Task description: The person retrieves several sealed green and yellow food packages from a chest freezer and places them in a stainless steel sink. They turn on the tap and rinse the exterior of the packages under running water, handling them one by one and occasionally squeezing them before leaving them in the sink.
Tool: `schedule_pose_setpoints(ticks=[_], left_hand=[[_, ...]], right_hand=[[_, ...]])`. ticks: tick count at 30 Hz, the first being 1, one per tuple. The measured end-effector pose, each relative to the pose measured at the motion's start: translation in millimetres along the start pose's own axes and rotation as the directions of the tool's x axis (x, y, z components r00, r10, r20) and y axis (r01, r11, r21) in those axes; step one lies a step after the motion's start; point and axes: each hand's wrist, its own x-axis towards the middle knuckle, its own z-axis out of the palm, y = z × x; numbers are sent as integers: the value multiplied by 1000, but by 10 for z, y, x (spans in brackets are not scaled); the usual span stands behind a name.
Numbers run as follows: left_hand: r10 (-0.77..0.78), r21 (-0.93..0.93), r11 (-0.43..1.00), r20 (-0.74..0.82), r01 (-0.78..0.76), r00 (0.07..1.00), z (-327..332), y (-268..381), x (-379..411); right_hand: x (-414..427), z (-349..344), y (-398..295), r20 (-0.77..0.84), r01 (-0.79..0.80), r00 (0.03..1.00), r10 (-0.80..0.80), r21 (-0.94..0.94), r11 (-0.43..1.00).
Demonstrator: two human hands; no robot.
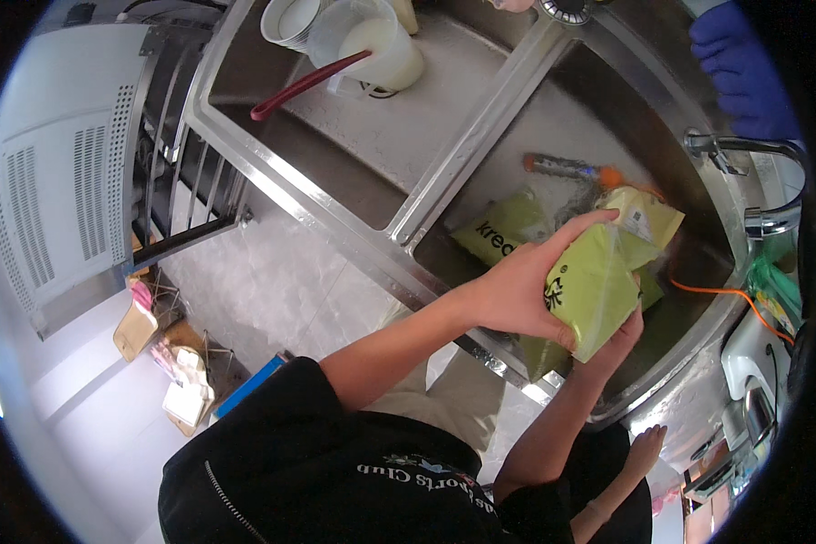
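Both my hands are around a pale green plastic pouch point(591, 292) with dark printing, held over the right basin point(557, 122) of a steel double sink. My left hand point(527, 285) grips its left side, thumb at the lower edge and fingers over the top. On the right and underneath, my right hand point(612, 347) supports it, partly hidden by the pouch. Just beyond is a yellow-green packet point(646, 214) with a white label. Another green pouch point(496, 228) lies in the basin, near a clear cylindrical device point(564, 166) with orange ends.
A plastic jug point(387, 61) of whitish liquid with a dark red handled utensil point(306, 85) stands in the left basin beside stacked white bowls point(289, 24). An orange cord point(710, 290) crosses the right rim near the faucet point(755, 146). Another person's hand point(646, 449) is at lower right.
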Motion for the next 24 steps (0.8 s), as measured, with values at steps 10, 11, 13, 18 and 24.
schedule_pose_setpoints(ticks=[10, 11, 13, 18, 24], left_hand=[[80, 274, 960, -460, 56, 884, 31, -176, -9], [107, 195, 981, -555, 4, 825, 62, -249, -37], [119, 203, 979, -553, -5, 824, -50, -299, 24], [72, 181, 983, -562, 37, 824, -221, -387, 56], [-222, -321, 947, -665, -5, 713, -345, -405, 38]], right_hand=[[114, 104, 25, 89, 266, 964, -251, -395, 879], [154, 120, 28, 103, 356, 934, -343, -363, 861], [212, 189, 79, 69, 325, 946, -318, -204, 923], [279, 179, 191, 119, 188, 978, -174, -123, 974], [152, 203, 814, 300, -195, 937, 180, 20, 981]])
